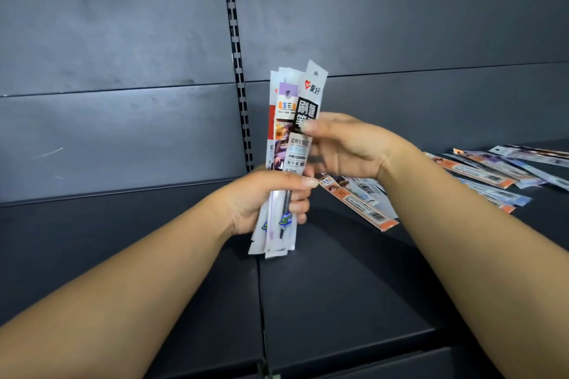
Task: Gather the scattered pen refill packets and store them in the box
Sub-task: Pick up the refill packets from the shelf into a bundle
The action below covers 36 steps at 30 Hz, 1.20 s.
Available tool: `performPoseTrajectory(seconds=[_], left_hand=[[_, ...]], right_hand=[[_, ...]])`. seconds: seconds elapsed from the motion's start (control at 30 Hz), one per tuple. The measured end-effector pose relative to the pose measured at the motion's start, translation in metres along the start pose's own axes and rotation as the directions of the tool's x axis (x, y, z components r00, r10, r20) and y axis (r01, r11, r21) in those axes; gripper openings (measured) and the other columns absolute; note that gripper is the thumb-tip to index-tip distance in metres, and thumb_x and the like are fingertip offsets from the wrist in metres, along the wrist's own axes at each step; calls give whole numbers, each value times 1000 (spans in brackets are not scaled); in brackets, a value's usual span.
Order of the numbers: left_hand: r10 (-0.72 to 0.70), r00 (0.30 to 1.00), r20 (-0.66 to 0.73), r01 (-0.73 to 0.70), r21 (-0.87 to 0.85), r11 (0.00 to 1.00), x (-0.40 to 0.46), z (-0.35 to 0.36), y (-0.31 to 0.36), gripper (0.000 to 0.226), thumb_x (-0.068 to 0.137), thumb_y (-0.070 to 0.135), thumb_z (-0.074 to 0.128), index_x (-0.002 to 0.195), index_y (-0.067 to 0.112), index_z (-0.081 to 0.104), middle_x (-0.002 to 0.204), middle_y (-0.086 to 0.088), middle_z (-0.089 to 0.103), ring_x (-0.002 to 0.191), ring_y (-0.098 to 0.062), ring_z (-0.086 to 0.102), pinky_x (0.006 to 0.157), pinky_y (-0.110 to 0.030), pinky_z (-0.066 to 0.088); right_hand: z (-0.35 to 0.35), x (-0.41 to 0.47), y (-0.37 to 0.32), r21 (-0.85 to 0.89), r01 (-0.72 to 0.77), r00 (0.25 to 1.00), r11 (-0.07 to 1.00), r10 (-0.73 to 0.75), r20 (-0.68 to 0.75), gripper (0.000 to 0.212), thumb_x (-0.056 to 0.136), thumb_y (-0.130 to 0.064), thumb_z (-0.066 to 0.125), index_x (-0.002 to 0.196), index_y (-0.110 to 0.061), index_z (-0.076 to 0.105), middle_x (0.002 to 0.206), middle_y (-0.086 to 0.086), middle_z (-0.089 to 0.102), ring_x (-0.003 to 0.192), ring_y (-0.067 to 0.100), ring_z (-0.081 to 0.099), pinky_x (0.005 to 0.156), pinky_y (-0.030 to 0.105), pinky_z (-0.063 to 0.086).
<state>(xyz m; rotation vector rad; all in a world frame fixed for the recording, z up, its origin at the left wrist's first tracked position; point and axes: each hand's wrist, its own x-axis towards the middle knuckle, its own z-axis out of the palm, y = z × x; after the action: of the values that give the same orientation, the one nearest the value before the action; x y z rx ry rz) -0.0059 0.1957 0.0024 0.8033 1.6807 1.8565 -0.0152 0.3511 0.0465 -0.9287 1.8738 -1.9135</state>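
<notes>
So both hands are up over the shelf (pixel 338 286), left hand (pixel 261 200) gripping the upright packet bundle (pixel 286 144) low, right hand (pixel 348 144) pinching its front packet.

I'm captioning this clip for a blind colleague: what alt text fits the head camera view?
A person's left hand grips an upright bundle of pen refill packets while the right hand pinches the front packet. More loose packets lie scattered on the dark shelf to the right; no box is visible.
</notes>
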Motion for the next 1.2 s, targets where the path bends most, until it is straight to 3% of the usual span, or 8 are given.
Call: performPoseTrajectory(seconds=[0.13,0.23,0.37,0.5,0.6,0.73,0.9,1.2], left_hand=[[57,985,-160,-69,-74,995,3,-6,-2,26,47,9,59,70,16,51,39,5,36,32,-8,36,46,-19,38],[126,962,-241,-134,-20,991,4,-7,-5,23,55,2,49,75,14,49,38,5,37,32,-9,35,46,-19,38],[146,964,-222,-141,42,989,3,-8,-6,21,61,1,49,79,12,52,42,4,45,38,-11,44,51,-22,45],[100,982,-159,-100,10,995,1,-10,-3,23,57,2,62,76,15,56,50,1,53,47,-13,54,60,-26,53],[70,975,-212,-81,-43,996,2,-12,-3,14,63,5,60,69,17,57,51,2,54,48,-13,56,61,-28,56],[101,936,-337,-137,-84,987,4,-18,-1,14,66,9,60,71,18,51,46,5,45,40,-9,45,52,-23,49],[176,889,-423,-258,-145,955,6,-15,3,20,65,8,67,70,17,50,45,4,45,40,-10,45,50,-22,44],[135,936,-326,-202,-181,963,3,-9,5,12,63,8,71,75,9,68,66,-6,66,59,-15,66,57,-29,56]], right_hand=[[-32,-7,3,-404,-342,837,849,79,-542,16,79,-30,66,82,-15,63,76,-2,62,70,12,56,67,24,46],[-38,-5,18,-640,-682,726,355,227,-649,34,78,-38,67,73,-5,59,64,6,53,66,23,52,63,27,42],[-33,-1,30,-620,-770,630,150,330,-703,45,76,-40,69,55,-7,47,44,6,50,56,23,49,70,28,41],[-34,1,32,-581,-785,613,214,398,-682,39,78,-34,68,62,-5,48,34,6,52,54,24,48,66,30,42],[-38,2,28,-359,-718,655,597,402,-640,20,79,-19,68,77,-5,55,73,12,59,78,28,55,75,35,46],[-34,4,18,20,-444,771,896,393,-501,9,87,-18,56,81,-12,58,72,3,69,70,14,60,64,26,46],[-5,9,7,340,-144,885,929,275,-376,17,84,-16,59,69,-10,54,53,0,55,39,7,50,44,17,46],[19,14,4,254,91,904,963,28,-427,13,76,-3,65,81,-15,62,58,-3,67,51,13,59,53,29,51]])
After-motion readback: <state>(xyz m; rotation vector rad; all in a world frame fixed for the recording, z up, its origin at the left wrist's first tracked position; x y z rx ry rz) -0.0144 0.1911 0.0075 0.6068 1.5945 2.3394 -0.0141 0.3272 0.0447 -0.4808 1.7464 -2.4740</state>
